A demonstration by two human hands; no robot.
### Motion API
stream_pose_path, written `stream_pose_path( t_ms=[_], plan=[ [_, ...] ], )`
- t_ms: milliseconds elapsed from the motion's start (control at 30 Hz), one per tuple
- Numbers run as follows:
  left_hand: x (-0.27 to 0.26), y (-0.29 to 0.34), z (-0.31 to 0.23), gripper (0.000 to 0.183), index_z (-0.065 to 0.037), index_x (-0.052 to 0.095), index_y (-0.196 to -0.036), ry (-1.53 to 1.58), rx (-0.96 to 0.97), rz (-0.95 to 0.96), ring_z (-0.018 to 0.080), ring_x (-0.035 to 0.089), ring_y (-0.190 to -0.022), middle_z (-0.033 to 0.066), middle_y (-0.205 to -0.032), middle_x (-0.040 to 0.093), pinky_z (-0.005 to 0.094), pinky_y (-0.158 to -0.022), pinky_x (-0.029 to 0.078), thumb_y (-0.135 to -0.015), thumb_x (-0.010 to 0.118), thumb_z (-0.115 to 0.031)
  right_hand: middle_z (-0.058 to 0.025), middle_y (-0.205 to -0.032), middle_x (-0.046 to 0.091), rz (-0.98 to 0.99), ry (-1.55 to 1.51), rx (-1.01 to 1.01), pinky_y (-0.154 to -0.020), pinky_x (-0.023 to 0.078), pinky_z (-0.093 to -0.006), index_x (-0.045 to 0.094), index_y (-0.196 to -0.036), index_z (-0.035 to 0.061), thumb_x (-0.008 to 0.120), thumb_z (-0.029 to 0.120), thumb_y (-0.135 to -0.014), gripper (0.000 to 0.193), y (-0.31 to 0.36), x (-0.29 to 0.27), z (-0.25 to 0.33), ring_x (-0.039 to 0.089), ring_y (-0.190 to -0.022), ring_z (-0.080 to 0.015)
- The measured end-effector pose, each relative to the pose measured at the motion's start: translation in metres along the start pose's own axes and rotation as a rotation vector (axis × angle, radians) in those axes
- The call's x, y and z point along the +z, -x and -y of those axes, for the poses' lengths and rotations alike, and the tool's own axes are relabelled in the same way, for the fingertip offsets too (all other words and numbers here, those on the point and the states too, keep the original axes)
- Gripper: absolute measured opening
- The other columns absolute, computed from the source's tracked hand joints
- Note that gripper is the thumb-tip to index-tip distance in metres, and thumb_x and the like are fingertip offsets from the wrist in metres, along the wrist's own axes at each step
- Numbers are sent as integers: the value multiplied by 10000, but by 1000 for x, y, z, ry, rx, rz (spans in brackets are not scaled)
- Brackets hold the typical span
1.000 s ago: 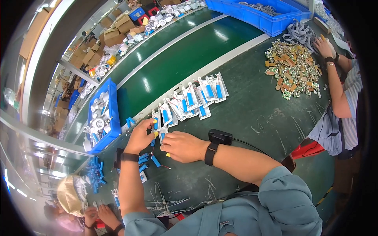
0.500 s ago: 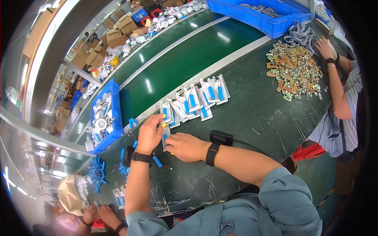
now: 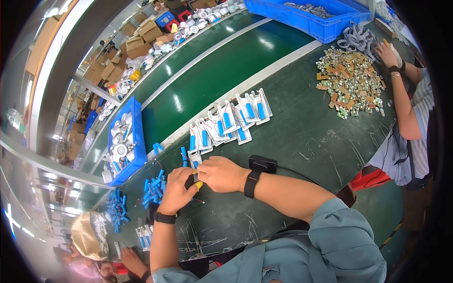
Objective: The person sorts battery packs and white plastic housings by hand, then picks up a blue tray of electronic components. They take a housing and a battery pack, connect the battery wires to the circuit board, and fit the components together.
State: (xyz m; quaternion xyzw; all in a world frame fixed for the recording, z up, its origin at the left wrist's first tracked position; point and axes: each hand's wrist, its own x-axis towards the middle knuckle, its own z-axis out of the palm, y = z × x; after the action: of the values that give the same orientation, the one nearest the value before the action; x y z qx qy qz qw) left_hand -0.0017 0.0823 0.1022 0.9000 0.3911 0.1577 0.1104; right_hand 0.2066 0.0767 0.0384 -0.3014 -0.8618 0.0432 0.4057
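My left hand [image 3: 175,192], with a yellow cover on the thumb tip, curls around the near end of a white plastic casing [image 3: 194,154] with a blue battery cell in it. My right hand [image 3: 221,174] closes on the same casing from the right, its fingertips beside the left hand's. Both hands hide the casing's near half. Just beyond lies a row of similar white casings [image 3: 229,123] with blue cells and thin red wires. Loose blue battery cells [image 3: 153,190] are scattered to the left of my left hand.
A blue bin [image 3: 137,141] of white parts stands at left, by the green conveyor [image 3: 207,78]. Circuit boards [image 3: 349,82] and grey rings [image 3: 358,37] are heaped at right, near a co-worker's arm [image 3: 403,106]. Another person's hand [image 3: 133,262] shows at lower left.
My left hand has come down toward me, from the casing's far end to its near end. The right hand stays on the casing. The view has shifted slightly.
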Motion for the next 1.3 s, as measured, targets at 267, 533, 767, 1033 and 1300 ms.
stream_pose_path(
  t_ms=[267, 533, 767, 1033, 1300],
  plan=[
    [15, 1, -7, 232, -61, 664, -980, -180, 18, 1, 301, 601, -931, 75, -930, 647, 433, -894, 423, -758, 724, -90, -66, -864, 603, -107, 16, 87, -725, 526, -396, 663, -832, 63, 651, 108, -765, 82, 1, -2, 2, 650, -815, -249],
    [-3, -4, -10, 158, -50, 657, -906, -130, 102, -205, 265, 593, -850, 70, -854, 598, 387, -815, 452, -752, 670, -19, -53, -844, 564, -234, -42, 27, -675, 528, -384, 628, -807, 73, 649, 86, -761, 52, -1, -7, 3, 642, -769, -247],
    [-32, -16, 1, 185, -34, 635, -1065, 906, -362, -397, 83, 549, -840, -27, -931, 602, 233, -815, 427, -892, 603, 27, -19, -870, 585, -319, -81, -10, -628, 533, -367, 588, -788, 99, 665, 43, -763, 99, -2, -11, -1, 631, -734, -224],
    [-15, -83, -2, 221, -54, 684, -965, -152, 182, -304, 292, 606, -862, 92, -884, 631, 396, -862, 454, -748, 682, -11, -26, -846, 568, -115, -110, -129, -609, 544, -366, 592, -776, 109, 664, 57, -766, 89, 1, -7, 3, 628, -738, -221],
    [-23, -48, -16, 368, -71, 685, -1151, -166, 154, -252, 313, 633, -1057, 112, -1120, 699, 418, -994, 438, -789, 687, -6, -23, -829, 571, -48, -126, -137, -611, 548, -366, 610, -774, 115, 667, 68, -761, 75, 2, -6, 1, 636, -731, -223]
  ],
)
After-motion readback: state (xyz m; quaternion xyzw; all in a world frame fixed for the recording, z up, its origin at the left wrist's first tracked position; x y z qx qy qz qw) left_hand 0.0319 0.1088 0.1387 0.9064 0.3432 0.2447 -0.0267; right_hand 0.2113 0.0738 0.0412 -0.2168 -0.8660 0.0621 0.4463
